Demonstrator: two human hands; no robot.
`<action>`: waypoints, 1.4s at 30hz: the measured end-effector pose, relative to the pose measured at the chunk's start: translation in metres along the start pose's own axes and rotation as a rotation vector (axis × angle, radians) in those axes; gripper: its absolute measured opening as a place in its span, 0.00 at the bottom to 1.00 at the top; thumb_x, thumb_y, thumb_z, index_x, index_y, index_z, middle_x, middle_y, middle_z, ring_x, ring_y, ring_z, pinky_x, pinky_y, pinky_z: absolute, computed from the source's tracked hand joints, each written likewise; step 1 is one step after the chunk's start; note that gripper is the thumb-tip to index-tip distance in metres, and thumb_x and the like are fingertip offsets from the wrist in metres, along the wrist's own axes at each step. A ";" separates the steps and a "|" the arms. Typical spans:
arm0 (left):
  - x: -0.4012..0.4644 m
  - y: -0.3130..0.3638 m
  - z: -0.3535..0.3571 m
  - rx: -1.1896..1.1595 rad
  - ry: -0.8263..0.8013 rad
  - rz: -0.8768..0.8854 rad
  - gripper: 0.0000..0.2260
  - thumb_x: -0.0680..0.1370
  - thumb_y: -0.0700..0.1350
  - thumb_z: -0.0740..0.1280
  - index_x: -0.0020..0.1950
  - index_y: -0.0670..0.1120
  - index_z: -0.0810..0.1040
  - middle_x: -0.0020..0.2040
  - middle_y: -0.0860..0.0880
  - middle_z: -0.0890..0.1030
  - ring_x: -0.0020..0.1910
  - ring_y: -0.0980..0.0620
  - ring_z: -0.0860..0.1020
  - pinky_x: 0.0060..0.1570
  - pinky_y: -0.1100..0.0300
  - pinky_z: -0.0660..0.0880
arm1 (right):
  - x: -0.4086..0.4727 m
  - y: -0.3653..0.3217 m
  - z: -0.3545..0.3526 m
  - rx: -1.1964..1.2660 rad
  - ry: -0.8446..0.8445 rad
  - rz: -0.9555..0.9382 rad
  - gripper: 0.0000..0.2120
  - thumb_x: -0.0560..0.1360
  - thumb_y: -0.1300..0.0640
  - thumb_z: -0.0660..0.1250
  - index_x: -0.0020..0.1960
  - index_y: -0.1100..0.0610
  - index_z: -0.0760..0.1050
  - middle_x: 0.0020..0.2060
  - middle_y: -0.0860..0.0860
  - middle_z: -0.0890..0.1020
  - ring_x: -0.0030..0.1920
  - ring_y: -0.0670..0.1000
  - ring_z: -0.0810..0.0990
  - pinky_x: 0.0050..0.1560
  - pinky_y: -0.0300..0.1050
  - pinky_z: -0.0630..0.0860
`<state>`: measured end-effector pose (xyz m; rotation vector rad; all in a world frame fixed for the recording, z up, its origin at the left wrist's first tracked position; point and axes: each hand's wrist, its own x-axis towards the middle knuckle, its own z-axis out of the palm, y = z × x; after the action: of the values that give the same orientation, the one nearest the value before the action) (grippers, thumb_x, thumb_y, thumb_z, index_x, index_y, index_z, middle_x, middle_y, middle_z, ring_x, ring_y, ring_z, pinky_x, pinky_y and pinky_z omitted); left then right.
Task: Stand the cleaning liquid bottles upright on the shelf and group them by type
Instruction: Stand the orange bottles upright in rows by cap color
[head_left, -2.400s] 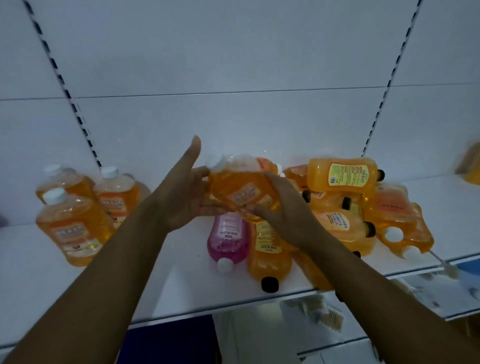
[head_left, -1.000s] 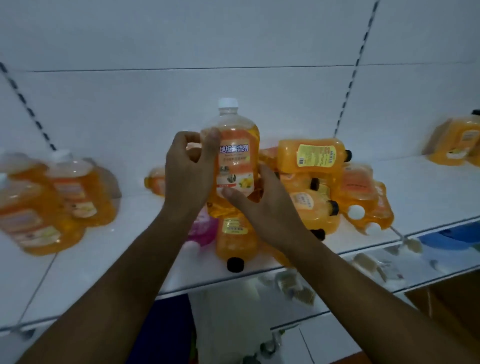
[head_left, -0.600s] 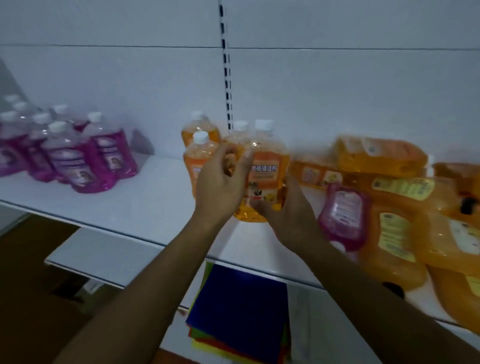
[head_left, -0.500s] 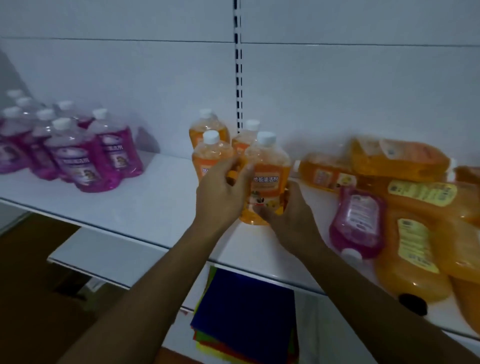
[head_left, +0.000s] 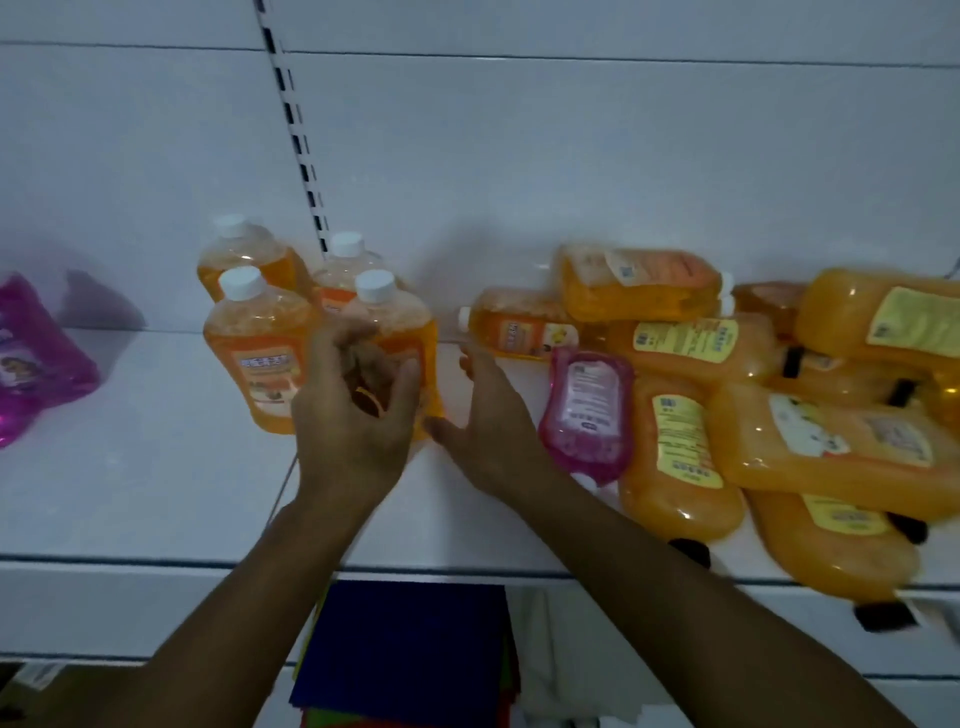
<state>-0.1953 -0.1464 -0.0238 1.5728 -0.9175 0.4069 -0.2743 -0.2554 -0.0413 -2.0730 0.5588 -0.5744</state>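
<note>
With the left hand (head_left: 353, 415) loosely curled and the right hand (head_left: 488, 415) open, neither gripping the upright orange bottle (head_left: 400, 338), a stray knuckle risks toppling its packed neighbours.

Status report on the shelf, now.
Left hand and right hand open beside the front right orange bottle, upright among four white-capped ones. Pile of orange bottles and one pink bottle lying flat to the right.

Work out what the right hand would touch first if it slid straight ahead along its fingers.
Probably the orange white-capped bottle lying on its side: the right hand's fingers point up the shelf toward its cap end. Depth is unclear.
</note>
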 end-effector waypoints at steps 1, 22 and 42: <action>-0.002 0.005 0.009 0.023 -0.035 0.056 0.13 0.76 0.47 0.68 0.58 0.53 0.68 0.36 0.59 0.74 0.36 0.59 0.77 0.34 0.72 0.72 | -0.006 0.000 -0.011 -0.043 0.027 -0.018 0.33 0.75 0.50 0.69 0.75 0.50 0.57 0.73 0.51 0.66 0.72 0.50 0.65 0.67 0.46 0.66; -0.012 0.017 0.073 0.111 -0.927 0.270 0.32 0.77 0.54 0.66 0.77 0.56 0.55 0.74 0.47 0.68 0.66 0.48 0.74 0.59 0.53 0.77 | -0.057 0.007 -0.141 -0.185 0.328 -0.126 0.14 0.80 0.65 0.59 0.63 0.57 0.73 0.57 0.50 0.77 0.57 0.45 0.74 0.56 0.28 0.68; 0.020 0.070 -0.017 -0.138 -0.287 -0.280 0.17 0.73 0.65 0.65 0.50 0.52 0.75 0.40 0.57 0.83 0.35 0.58 0.82 0.29 0.68 0.74 | -0.061 -0.018 -0.060 0.262 -0.123 -0.152 0.28 0.70 0.45 0.74 0.65 0.41 0.65 0.53 0.40 0.80 0.50 0.34 0.79 0.43 0.25 0.75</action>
<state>-0.2307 -0.1354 0.0411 1.6279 -0.9028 -0.0816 -0.3547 -0.2489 -0.0077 -1.8954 0.2421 -0.5707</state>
